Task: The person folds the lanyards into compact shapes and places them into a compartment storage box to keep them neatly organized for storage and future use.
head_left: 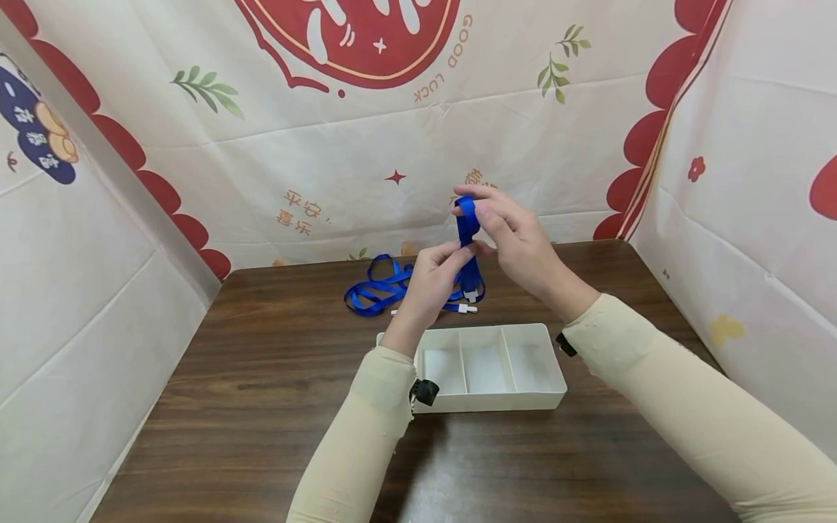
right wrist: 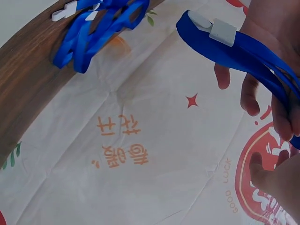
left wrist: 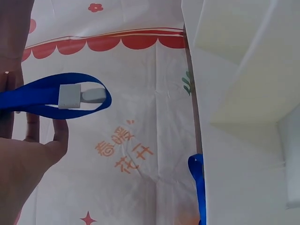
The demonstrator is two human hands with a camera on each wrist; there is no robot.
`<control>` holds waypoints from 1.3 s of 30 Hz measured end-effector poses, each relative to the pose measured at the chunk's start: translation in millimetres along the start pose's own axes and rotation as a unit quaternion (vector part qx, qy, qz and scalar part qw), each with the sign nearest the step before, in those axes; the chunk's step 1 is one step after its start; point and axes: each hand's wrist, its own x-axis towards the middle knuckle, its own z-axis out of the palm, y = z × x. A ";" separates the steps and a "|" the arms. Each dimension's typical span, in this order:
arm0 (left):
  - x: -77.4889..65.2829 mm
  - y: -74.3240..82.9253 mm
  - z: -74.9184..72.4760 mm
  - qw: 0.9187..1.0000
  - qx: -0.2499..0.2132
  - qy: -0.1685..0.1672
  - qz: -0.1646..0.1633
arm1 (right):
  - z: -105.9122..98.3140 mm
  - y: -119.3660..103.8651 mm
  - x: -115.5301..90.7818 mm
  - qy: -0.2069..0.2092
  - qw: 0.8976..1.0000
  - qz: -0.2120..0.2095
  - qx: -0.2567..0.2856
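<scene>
Both hands were up above the desk (head_left: 275,378), working one blue lanyard (head_left: 467,225) between them. L hand (head_left: 431,280) pinched the lower part of the folded strap w/ thumb + fingers; R hand (head_left: 510,232) gripped the top of the fold, fingers curled round it. So each grip was grasping the lanyard, neither released. In the wrist views the strap was doubled into a tight loop, w/ its white clip (left wrist: 82,96) sitting inside the loop end.

Progress, judging by layout: this lanyard looked partly folded, i.e. mid-fold, not yet a finished bundle. Behind the hands a pile of loose blue lanyards (head_left: 386,287) lay tangled on the desk, white clip ends sticking out near the tray's back edge; those looked untouched. The white tray (head_left: 552,378), 3 compartments, sat just in front of the person; what showed of the compartments held nothing, though the L forearm hid part of the left one. So prob. early stage: one in hand, none stowed, rest of the pile left to do.

Printed cloth backdrop (head_left: 366,152) surrounded the desk on 3 sides.
</scene>
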 end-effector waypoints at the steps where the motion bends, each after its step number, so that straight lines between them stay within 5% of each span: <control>1: -0.3 0.1 -0.1 1.000 -0.001 -0.005 0.000 | -0.4 -0.1 -0.5 0.002 1.000 0.007 0.003; 10: -2.6 6.3 -1.4 1.000 -0.001 -0.020 0.021 | -2.1 -6.9 -7.9 0.068 0.996 0.055 0.016; 14: -3.3 10.1 -2.0 0.999 -0.002 -0.010 0.033 | 1.6 -11.6 -19.1 0.099 0.988 0.121 0.011; 21: -5.2 14.8 -2.1 0.999 -0.001 0.007 0.043 | 5.0 3.6 -46.3 0.061 0.971 0.229 0.035; 31: -6.3 22.3 -1.6 0.997 -0.047 0.007 0.052 | 15.9 20.8 -75.5 -0.006 0.966 0.259 0.016; 39: -8.3 26.8 4.5 0.994 -0.091 0.008 0.055 | 24.3 28.9 -82.8 0.074 0.949 0.302 0.049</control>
